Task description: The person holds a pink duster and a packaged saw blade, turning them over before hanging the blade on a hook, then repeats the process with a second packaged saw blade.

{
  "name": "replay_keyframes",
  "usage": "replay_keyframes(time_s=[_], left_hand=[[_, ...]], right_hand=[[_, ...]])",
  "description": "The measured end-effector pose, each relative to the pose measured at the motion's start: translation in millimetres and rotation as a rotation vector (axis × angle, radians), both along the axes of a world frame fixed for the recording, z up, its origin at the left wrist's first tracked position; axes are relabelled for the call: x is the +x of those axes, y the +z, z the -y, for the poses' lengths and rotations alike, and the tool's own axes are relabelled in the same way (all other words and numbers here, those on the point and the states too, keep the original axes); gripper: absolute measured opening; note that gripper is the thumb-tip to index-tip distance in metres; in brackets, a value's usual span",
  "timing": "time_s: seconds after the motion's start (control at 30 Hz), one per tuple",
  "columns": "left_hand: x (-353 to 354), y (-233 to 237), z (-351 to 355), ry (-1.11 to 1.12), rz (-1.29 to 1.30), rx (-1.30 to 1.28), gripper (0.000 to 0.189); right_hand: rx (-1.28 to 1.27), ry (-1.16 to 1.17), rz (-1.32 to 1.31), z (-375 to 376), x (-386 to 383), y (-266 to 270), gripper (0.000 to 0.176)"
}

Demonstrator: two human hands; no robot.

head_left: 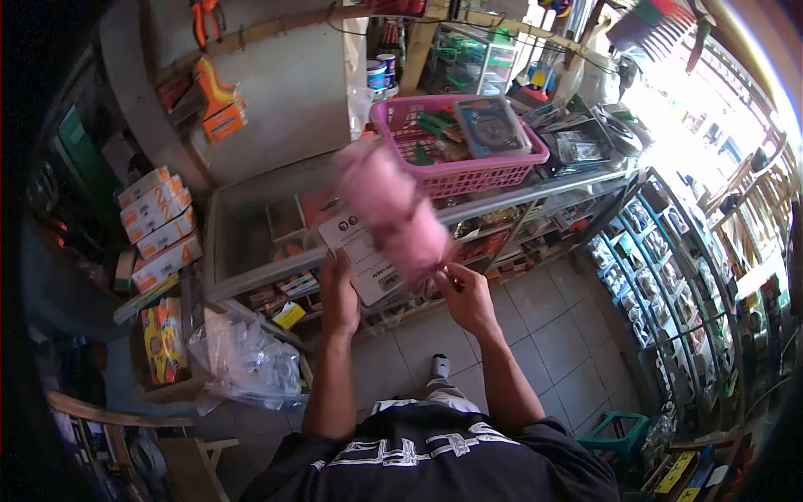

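Note:
A fluffy pink duster [397, 217], blurred by motion, reaches up and left from my right hand [470, 299], whose fingers are closed round its lower end. My left hand [340, 294] grips the left edge of a white box [365, 261] with dark print on it. The duster lies across the box in this view and hides its upper right part. Both hands are in front of the glass display counter [242, 226].
A pink basket [468, 180] of packaged goods stands on the counter. White-and-orange boxes [163, 226] are stacked at the left, above a clear plastic bag [259, 360]. Racks [669, 276] of small packets stand right, near a green stool [615, 431].

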State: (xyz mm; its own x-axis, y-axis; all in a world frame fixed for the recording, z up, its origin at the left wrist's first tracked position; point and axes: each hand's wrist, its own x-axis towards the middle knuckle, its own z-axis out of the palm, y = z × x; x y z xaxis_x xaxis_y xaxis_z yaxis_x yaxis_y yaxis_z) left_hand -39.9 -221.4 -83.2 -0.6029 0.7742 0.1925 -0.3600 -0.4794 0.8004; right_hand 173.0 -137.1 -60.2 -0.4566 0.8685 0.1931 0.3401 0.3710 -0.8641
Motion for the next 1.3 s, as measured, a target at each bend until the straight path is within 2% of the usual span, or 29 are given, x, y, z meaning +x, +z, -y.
replay_keyframes(time_s=[0.1,0.13,0.23,0.27,0.37,0.4,0.5,0.53,0.57,0.63,0.67,0.77,0.87,0.9,0.97,1.0,1.03,1.07,1.13,1.17,1.23,1.3], left_hand=[[-13,-1,22,-0.008,0.175,0.012,0.05],[-16,1,30,-0.043,0.292,0.058,0.05],[-27,7,54,-0.091,0.187,0.001,0.05],[-19,16,59,-0.05,0.286,0.089,0.053],[-9,27,69,0.115,0.312,0.105,0.057],[-6,28,70,0.131,0.298,0.122,0.055],[-13,-8,73,0.073,0.18,0.039,0.061],[-10,-21,76,0.024,0.26,0.075,0.061],[-6,-35,79,-0.023,0.341,0.109,0.06],[31,28,71,0.185,0.242,0.164,0.057],[31,24,71,0.14,0.25,0.177,0.055],[35,5,82,0.054,0.256,0.066,0.053],[60,9,79,0.19,0.229,0.11,0.049],[71,28,78,0.233,0.192,0.165,0.045],[72,16,82,0.195,0.226,0.162,0.045],[73,13,86,0.159,0.243,0.168,0.045],[75,10,89,0.12,0.258,0.17,0.044],[81,6,90,0.214,0.336,0.114,0.045],[85,9,96,0.289,0.154,0.075,0.047],[87,11,98,0.326,0.061,0.057,0.048],[91,10,107,0.414,-0.049,0.006,0.036],[87,8,121,0.483,-0.243,-0.147,0.027]], right_hand=[[-0.055,0.086,0.034,20,-16,10,0.025],[-0.026,0.235,0.056,24,-15,14,0.029],[-0.01,0.554,0.065,23,-11,5,0.032],[0.021,0.509,-0.064,23,-12,-11,0.024],[-0.093,0.234,0.055,20,-3,0,0.032],[-0.037,0.224,0.053,24,-2,5,0.032],[0.007,0.564,0.0,34,7,16,0.025],[0.086,0.604,-0.006,32,11,10,0.027],[0.048,0.533,0.011,31,14,12,0.026],[-0.026,0.388,0.045,28,20,17,0.026],[0.009,0.337,0.059,28,22,19,0.025],[0.061,0.635,0.131,26,42,23,0.024],[-0.044,0.55,0.008,19,50,15,0.021],[-0.044,0.496,0.007,19,51,16,0.021],[-0.042,0.394,0.005,22,53,17,0.02],[0.023,0.529,0.132,19,58,25,0.021],[0.015,0.528,0.063,15,61,20,0.021],[0.002,0.522,-0.01,12,62,10,0.02],[0.063,0.45,-0.076,-4,66,0,0.02],[0.008,0.281,-0.103,-10,66,-3,0.022],[-0.091,0.246,-0.123,-18,74,8,0.027],[-0.304,0.415,-0.241,-22,77,10,0.03]])
